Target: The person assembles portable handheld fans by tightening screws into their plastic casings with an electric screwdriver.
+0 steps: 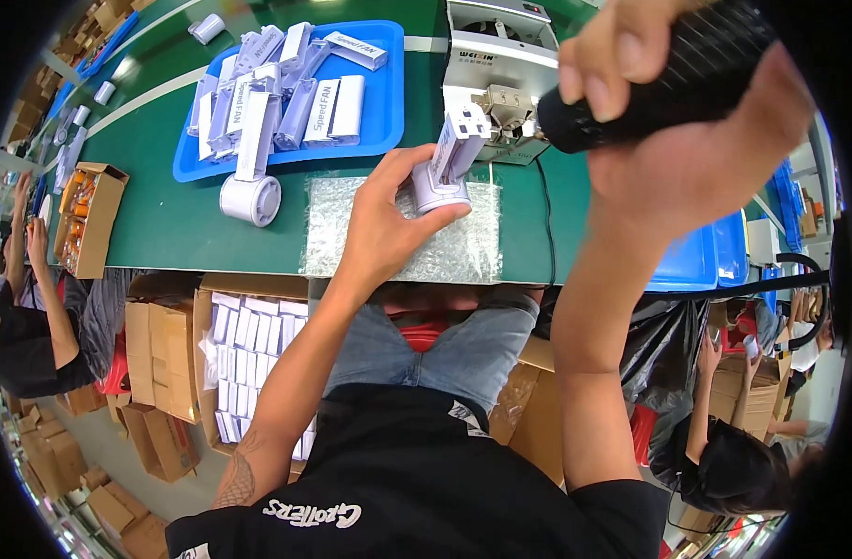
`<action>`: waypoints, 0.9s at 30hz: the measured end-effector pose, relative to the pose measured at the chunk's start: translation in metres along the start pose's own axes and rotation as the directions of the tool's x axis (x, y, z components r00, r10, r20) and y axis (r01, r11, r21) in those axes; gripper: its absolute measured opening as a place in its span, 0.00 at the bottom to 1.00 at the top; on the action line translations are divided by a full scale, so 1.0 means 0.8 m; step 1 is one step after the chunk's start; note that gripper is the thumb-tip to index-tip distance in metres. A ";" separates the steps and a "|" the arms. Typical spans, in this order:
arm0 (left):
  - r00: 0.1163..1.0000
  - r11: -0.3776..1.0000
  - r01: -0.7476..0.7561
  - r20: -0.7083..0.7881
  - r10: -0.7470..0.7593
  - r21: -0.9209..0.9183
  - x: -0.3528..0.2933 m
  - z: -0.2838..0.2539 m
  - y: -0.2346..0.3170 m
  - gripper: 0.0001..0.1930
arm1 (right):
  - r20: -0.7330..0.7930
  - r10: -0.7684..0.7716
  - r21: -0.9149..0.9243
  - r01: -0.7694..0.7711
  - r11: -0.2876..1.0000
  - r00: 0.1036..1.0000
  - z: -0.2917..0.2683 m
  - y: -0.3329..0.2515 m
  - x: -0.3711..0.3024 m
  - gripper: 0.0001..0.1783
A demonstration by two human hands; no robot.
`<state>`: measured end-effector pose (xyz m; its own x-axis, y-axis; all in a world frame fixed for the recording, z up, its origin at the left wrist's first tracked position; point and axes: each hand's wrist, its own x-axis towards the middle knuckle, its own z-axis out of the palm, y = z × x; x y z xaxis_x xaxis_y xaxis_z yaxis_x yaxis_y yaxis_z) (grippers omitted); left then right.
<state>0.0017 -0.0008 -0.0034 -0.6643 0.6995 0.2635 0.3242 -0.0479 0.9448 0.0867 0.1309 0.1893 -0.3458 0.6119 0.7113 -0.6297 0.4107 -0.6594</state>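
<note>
My left hand [386, 219] grips a small white handheld fan [449, 158], holding it upright on a sheet of bubble wrap [351, 228] at the front edge of the green table [165, 224]. My right hand [673, 93] is raised close to the camera and closed around a thick black cylindrical tool [668, 79], whose end points at the fan's top. A black cable [549, 224] hangs down over the table edge below it.
A blue tray [384, 102] of several white fans sits at the back left, with one more white fan [251, 182] lying in front of it. A grey machine [500, 56] stands behind the bubble wrap. Cardboard boxes [240, 354] of white parts sit below. Other people work at left and right.
</note>
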 end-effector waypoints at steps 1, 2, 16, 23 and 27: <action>1.000 1.000 -0.001 0.001 0.001 0.000 0.000 0.000 0.000 0.34 | -0.004 0.004 -0.014 -0.004 1.000 1.000 0.005 -0.004 -0.003 0.31; 1.000 0.999 -0.021 0.016 0.020 0.033 0.001 0.000 -0.001 0.34 | -0.008 0.008 -0.028 -0.008 1.000 1.000 0.010 -0.007 -0.006 0.32; 0.998 0.998 -0.055 -0.013 0.054 -0.011 -0.001 0.003 0.002 0.33 | 0.029 -0.004 -0.081 0.006 0.997 1.000 0.030 0.012 -0.007 0.33; 1.000 1.000 -0.019 -0.001 0.019 -0.015 -0.003 0.004 0.003 0.34 | 0.119 -0.071 0.060 0.064 0.996 0.990 0.018 0.025 -0.021 0.29; 0.999 0.999 -0.042 -0.007 0.042 -0.027 -0.002 0.004 -0.004 0.33 | 0.048 0.012 0.177 -0.021 0.984 0.999 0.026 0.029 -0.034 0.26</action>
<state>0.0038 0.0009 -0.0078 -0.6551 0.6915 0.3044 0.3339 -0.0965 0.9377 0.0671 0.1094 0.1598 -0.3862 0.5840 0.7140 -0.7356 0.2720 -0.6204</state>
